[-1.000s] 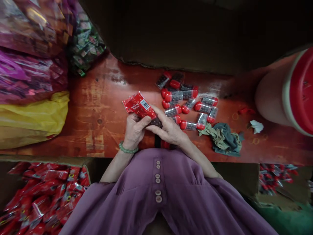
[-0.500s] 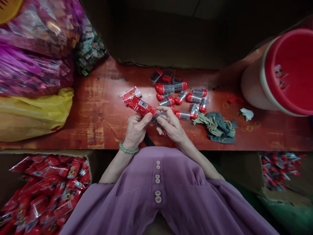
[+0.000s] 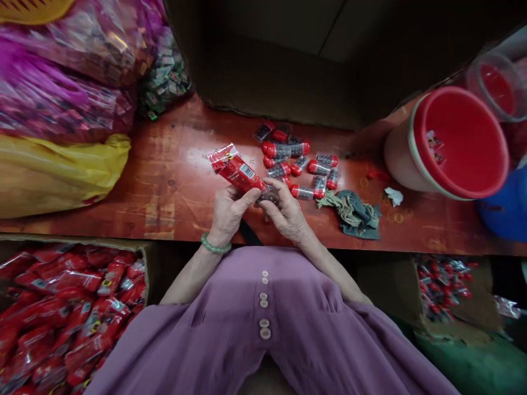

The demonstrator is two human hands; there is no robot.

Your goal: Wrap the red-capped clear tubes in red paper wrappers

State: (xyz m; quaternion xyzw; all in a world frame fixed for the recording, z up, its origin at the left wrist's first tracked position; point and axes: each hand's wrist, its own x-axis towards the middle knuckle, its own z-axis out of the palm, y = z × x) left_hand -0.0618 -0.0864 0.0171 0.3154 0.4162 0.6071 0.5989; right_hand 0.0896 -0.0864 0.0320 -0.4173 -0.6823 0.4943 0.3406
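Note:
Between my hands is a red printed plastic pouch (image 3: pixel 235 168) with a barcode, its far end tilted up to the left. My left hand (image 3: pixel 231 213) grips its near end, thumb on top. My right hand (image 3: pixel 288 215) has its fingers closed round a clear capsule container (image 3: pixel 269 196) with dark contents, at the pouch's near end. I cannot tell how far the container sits inside the pouch. Several similar red-capped capsule containers (image 3: pixel 302 192) lie loose on the red table just beyond my right hand.
A crumpled grey-green cloth (image 3: pixel 358 215) and a white scrap (image 3: pixel 394 196) lie right, near a tub with a red lid (image 3: pixel 465 142). Filled bags (image 3: pixel 61 175) stand left. A large cardboard box (image 3: pixel 272 77) is behind. Below left, a carton holds red packets (image 3: pixel 78 312); another holds capsules (image 3: pixel 442 282).
The view has shifted, bringing more of the right side into sight. The pouch has turned slightly in my hands, with its far end now steeper. Both hands keep their hold.

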